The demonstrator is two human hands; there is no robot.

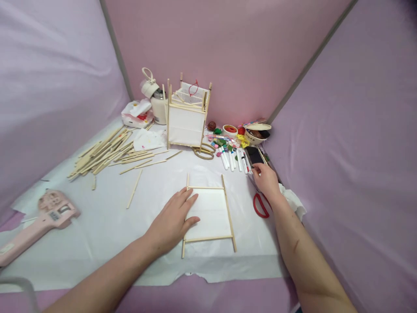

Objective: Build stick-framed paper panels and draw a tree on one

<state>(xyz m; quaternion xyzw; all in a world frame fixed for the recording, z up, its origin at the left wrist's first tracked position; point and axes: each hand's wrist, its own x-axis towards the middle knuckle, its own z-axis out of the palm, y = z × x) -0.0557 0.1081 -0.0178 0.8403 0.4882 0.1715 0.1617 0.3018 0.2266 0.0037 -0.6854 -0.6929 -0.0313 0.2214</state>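
Surroundings: pink fabric walls close in on three sides – a white sheet [107, 226] covers the pink floor.
Left hand: the left hand [174, 219] lies palm down, fingers straight and close together, clamped on nothing; its fingertips rest on the left edge of the stick-framed panel [213, 213].
Panel: flat on the sheet at the middle of the work area, white paper inside four thin wooden sticks, at 3 o'clock from the left hand.
Right hand: the right hand [267, 180] sits at 2 o'clock from the panel, fingers curled down at the near end of the phone [254, 154] – I cannot tell whether they grip anything.
Scissors: the red-handled scissors [260, 206] lie just under the right wrist, at 3 o'clock from the panel.
Markers: a row of markers [233, 158] lies just left of the phone, at 1 o'clock from the panel.
Lantern frame: an upright box of sticks and paper, the lantern frame [187, 115], stands at 12 o'clock, near the back wall.
Loose sticks: a heap of loose sticks [104, 152] spreads at 10 o'clock.
Pink tool: a pink handheld tool [42, 219] lies at 9 o'clock, well apart from the left hand.
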